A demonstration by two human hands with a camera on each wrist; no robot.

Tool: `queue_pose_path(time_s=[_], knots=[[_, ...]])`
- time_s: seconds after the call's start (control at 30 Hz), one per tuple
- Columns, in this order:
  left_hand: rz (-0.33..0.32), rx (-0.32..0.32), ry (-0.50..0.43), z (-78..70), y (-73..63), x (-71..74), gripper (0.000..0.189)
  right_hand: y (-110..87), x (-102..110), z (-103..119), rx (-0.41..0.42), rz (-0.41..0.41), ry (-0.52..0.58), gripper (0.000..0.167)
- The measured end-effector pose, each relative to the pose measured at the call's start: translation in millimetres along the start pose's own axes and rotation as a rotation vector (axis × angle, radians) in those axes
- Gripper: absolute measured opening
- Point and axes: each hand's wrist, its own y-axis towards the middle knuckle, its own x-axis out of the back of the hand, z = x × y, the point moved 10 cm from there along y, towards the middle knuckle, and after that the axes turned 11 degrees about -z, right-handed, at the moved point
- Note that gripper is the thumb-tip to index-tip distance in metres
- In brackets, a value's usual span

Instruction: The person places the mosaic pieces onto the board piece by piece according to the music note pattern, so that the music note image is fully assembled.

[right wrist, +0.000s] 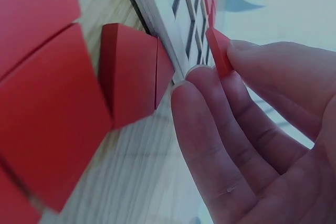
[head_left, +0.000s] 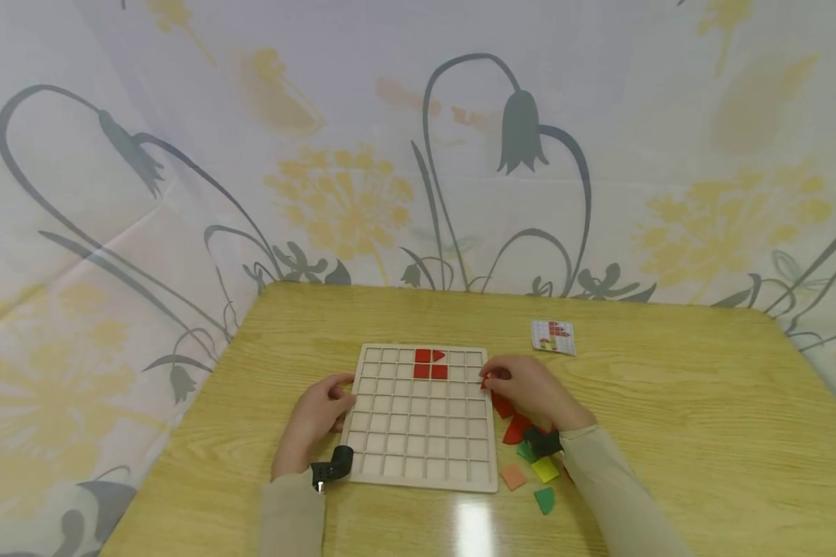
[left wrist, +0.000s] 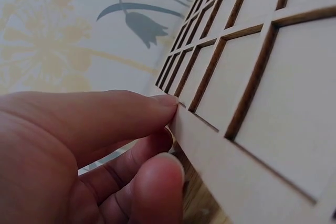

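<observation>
A pale wooden grid board (head_left: 418, 433) lies on the table, with red square tiles (head_left: 423, 371) and a red triangular tile (head_left: 438, 356) set in its top rows. My left hand (head_left: 318, 412) holds the board's left edge; in the left wrist view the thumb (left wrist: 152, 107) lies on the rim and the other fingers curl beside it. Just over the right edge, my right hand (head_left: 525, 384) pinches a small red tile (right wrist: 220, 53) between thumb and fingers; its full shape is hidden. Loose red tiles (right wrist: 131, 72) lie below that hand, against the board's side.
Nearer me, right of the board, lie an orange square tile (head_left: 512, 476), a yellow tile (head_left: 546, 469) and a green rounded tile (head_left: 544, 500). A printed pattern card (head_left: 553, 337) lies beyond the right hand. Patterned cloth (head_left: 390, 155) hangs behind the table (head_left: 704, 402).
</observation>
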Motion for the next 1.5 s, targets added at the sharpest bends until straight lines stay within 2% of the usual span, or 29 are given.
queue_pose_path(time_s=[0.1, 0.4, 0.77, 1.07, 1.23, 1.5], knots=[[-0.001, 0.008, -0.012, 0.5, 0.9, -0.4, 0.036, 5.8, -2.5, 1.0, -0.018, 0.015, 0.015, 0.015], [-0.006, -0.01, -0.009, 0.6, 2.2, -0.6, 0.035, 20.6, -8.6, 12.7, 0.059, 0.038, -0.041, 0.015], [-0.009, -0.007, -0.015, 0.5, 0.5, 0.8, 0.036, 34.7, -22.3, 15.6, 0.011, 0.068, -0.009, 0.015], [-0.008, 0.004, -0.034, 2.5, 1.7, -0.3, 0.036, 42.6, -29.5, 18.7, 0.024, 0.044, -0.018, 0.007], [-0.01, 0.012, -0.035, 3.3, 1.7, 0.0, 0.035, 43.6, -31.8, 21.1, 0.027, 0.046, -0.023, 0.007], [-0.015, 0.008, -0.018, 1.9, 1.9, 0.6, 0.035, 43.6, -29.7, 26.1, 0.035, 0.0, -0.053, 0.008]])
